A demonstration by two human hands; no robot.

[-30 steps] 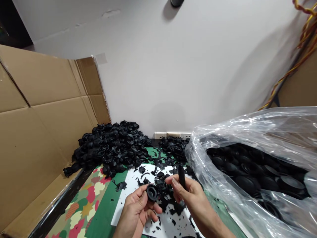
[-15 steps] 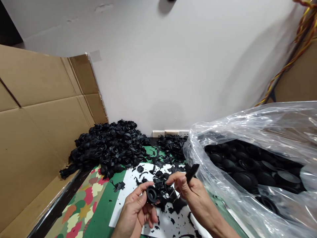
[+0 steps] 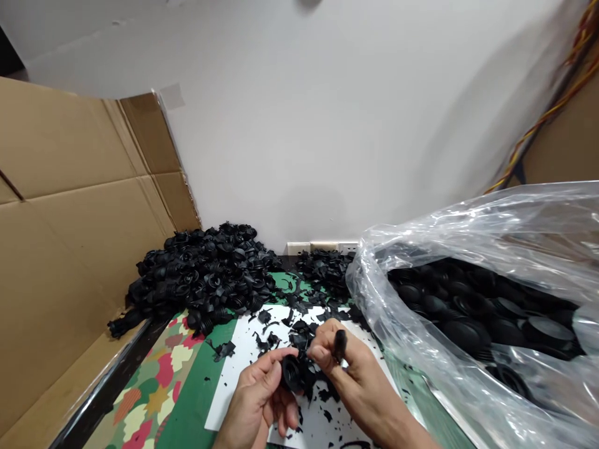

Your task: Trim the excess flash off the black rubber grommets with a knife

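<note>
Left hand (image 3: 259,394): thumb and fingers pinching black part (image 3: 291,374). Right hand (image 3: 354,375): fingers curled round tool (image 3: 340,344), tip not made out. Part just left of right fingertips. Risk: tool slip from hard push could nick left fingers; loose pinch could let part twist. Scraps (image 3: 300,335) around fingers could hide dropped part. Heap (image 3: 206,268) beyond left fingers; bag (image 3: 372,265) right of right fingers, likely limiting sideways swing.

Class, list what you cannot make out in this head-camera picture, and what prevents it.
All in the head view:
Black tool: far end, hidden by the right hand.
Ribbed black part: underside, hidden by the left hand.
Clear bag: right side, cut off by the picture's edge.
Bagged black pieces: lower ones, hidden by those on top.
</note>
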